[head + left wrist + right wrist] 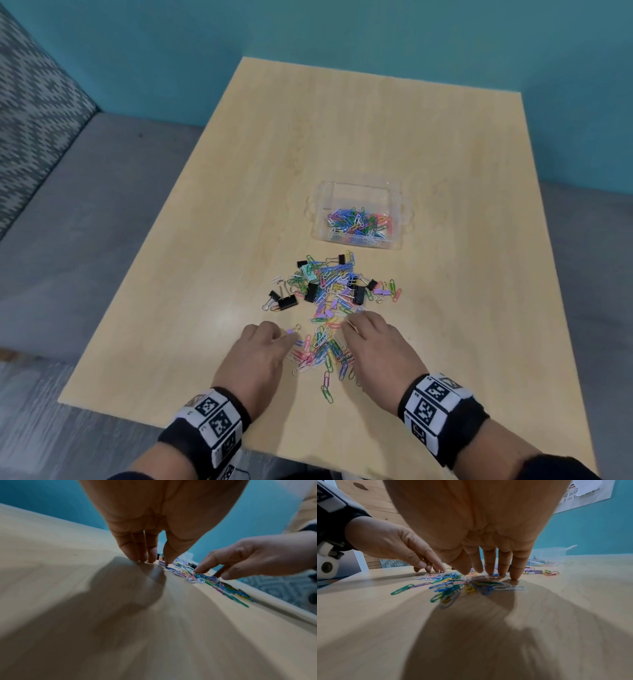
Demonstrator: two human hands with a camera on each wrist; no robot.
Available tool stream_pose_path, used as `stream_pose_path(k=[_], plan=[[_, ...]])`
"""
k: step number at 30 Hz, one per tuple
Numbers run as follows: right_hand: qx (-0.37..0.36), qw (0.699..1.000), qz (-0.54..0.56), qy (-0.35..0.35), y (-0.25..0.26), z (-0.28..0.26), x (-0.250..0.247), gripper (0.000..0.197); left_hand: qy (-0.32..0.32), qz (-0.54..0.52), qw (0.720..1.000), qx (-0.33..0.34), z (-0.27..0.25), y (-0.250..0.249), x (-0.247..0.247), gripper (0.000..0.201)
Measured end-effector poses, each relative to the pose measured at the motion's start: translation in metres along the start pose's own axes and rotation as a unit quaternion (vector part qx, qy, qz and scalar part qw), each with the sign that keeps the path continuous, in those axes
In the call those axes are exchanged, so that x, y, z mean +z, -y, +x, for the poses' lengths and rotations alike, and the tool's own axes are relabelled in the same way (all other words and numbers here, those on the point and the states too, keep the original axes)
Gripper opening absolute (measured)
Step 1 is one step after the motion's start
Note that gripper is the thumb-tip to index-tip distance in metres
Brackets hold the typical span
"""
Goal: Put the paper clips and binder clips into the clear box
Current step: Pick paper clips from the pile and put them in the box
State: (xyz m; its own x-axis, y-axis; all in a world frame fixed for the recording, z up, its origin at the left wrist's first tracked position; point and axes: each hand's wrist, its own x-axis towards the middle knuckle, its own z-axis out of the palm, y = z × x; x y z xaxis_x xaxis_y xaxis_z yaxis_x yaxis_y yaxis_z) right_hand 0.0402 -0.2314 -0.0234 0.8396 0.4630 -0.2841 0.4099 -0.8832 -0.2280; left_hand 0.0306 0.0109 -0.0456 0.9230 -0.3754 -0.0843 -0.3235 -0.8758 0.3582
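The head view looked steeply down on the pale wooden worktop from above. Both wrist views skimmed it from under each palm, sharing the scattered coloured wire paper clips.
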Motion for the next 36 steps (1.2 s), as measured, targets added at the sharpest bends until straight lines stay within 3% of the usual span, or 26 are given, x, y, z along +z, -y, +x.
stream_pose_path(k=[5, 9, 12, 16, 23, 27, 30, 36], plan=[[0.021, 1.0, 0.006, 0.007, -0.001, 0.001, 0.0, 0.06, -0.034, -0.014, 0.999, -0.034, 0.006, 0.008, -0.001, 0.041], [0.004, 1.0, -0.003, 0.028, 0.006, 0.001, 0.0, 0.052, -0.051, -0.01, 0.995, -0.089, 0.007, 0.015, -0.008, 0.033], [0.003, 1.0, 0.009, 0.003, 0.008, 0.009, -0.004, 0.053, -0.053, 0.028, 0.997, -0.038, 0.003, 0.003, -0.012, 0.031], [0.018, 1.0, -0.004, 0.009, 0.006, 0.023, -0.003, 0.064, 0.02, 0.043, 0.998, 0.046, -0.008, -0.024, 0.002, 0.04], [-0.012, 1.0, 0.01, 0.017, 0.008, 0.011, -0.008, 0.05, 0.032, 0.025, 0.998, 0.038, 0.008, -0.033, 0.01, 0.045], [-0.003, 0.999, 0.036, -0.018, 0.004, 0.039, -0.017, 0.056, 0.034, 0.044, 0.998, 0.039, 0.037, -0.033, 0.005, 0.045], [0.005, 0.999, 0.043, -0.033, 0.006, 0.064, -0.025, 0.061, 0.033, 0.053, 0.998, 0.021, 0.05, -0.031, 0.002, 0.034], [0.007, 0.997, -0.072, 0.018, 0.008, 0.078, -0.026, 0.07, 0.056, 0.053, 0.997, -0.014, 0.05, -0.025, 0.001, 0.042]])
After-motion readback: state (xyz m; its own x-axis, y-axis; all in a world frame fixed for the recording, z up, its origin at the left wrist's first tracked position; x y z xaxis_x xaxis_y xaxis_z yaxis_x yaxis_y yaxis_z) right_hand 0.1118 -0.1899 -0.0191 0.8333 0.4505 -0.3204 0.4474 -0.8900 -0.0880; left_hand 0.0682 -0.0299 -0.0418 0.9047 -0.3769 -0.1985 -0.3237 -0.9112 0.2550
